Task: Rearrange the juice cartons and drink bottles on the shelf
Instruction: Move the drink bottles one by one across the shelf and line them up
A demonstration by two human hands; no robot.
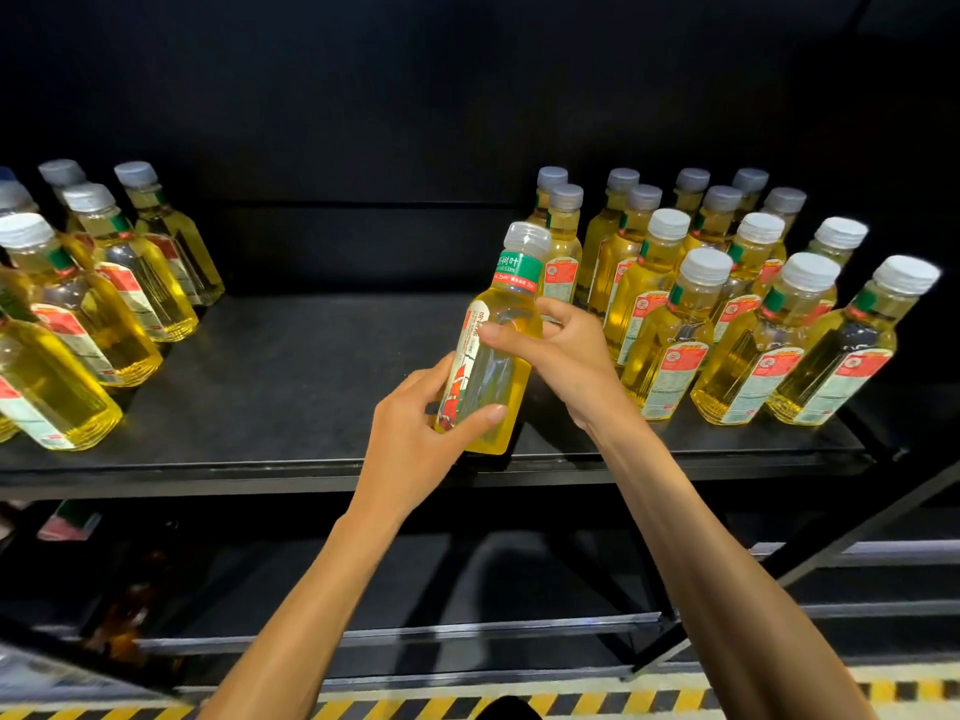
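A yellow tea bottle (493, 350) with a clear cap and a green neck band is held tilted over the front of the black shelf (291, 366). My left hand (415, 433) grips its lower part, thumb across the front. My right hand (561, 350) clasps its upper body from the right. Several matching bottles (727, 314) stand in rows on the right of the shelf. Several more bottles (98, 309) stand on the left.
Between the two bottle groups lies a wide bare stretch of shelf. A lower shelf (415, 631) with a metal rim sits beneath, with a dark bottle (130, 605) and a red-green pack (67, 522) at its left. Yellow-black hazard tape (675, 698) marks the floor.
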